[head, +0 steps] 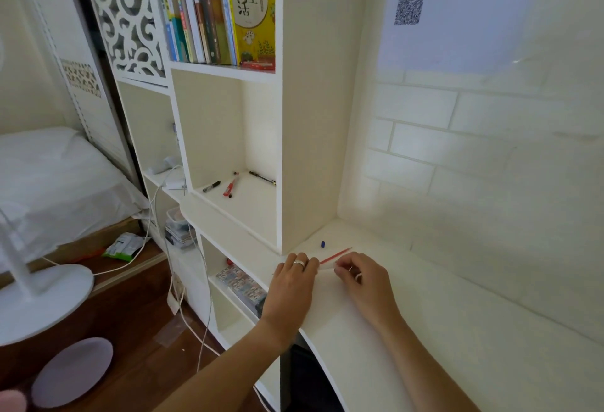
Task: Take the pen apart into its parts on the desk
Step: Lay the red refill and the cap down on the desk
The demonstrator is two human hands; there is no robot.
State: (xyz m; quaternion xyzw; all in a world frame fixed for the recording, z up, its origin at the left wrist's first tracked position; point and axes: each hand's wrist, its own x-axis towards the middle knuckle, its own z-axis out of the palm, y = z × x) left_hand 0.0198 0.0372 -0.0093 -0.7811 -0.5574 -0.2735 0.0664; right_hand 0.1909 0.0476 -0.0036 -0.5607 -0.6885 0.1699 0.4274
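Both my hands rest on the white desk [408,330] near its far left corner. My left hand [294,277], with a ring, and my right hand [362,277] pinch the two ends of a pale, clear pen barrel [327,268] that lies between them. Just beyond the fingers a thin red refill [335,255] lies on the desk. A small blue cap piece [323,244] sits a little farther back, apart from the hands. The barrel's ends are hidden by my fingers.
A white bookshelf [281,150] stands left of the desk; its open cubby holds a black marker [211,186], a red pen [230,184] and a dark pen [262,178]. Books fill the shelf above. A fan base [42,300], cables and a bed lie to the left.
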